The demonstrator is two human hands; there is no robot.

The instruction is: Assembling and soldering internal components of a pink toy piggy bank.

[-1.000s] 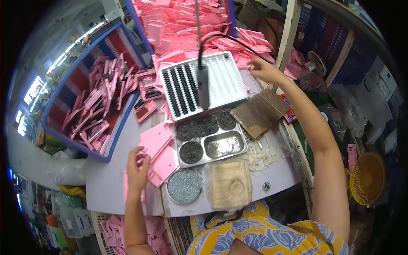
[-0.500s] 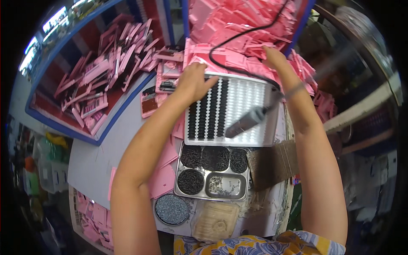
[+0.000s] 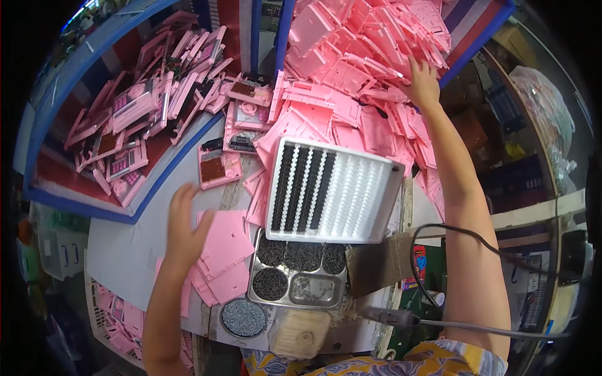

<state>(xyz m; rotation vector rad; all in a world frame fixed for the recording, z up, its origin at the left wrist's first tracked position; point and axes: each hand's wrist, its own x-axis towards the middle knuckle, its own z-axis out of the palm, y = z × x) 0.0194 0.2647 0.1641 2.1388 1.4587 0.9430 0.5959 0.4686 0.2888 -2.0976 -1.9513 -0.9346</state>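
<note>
"Step?"
"Reaching, I judge: right hand at ribbed pink plastic panels heaped ahead; grasp, I cannot tell. Left hand, released, hovers beside flat pink plastic plates."
"Next move?"
"Calls for securely pinching one panel."

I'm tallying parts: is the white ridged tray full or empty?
Partly full: the white tray has black pieces on its left; the right rows look bare.
</note>
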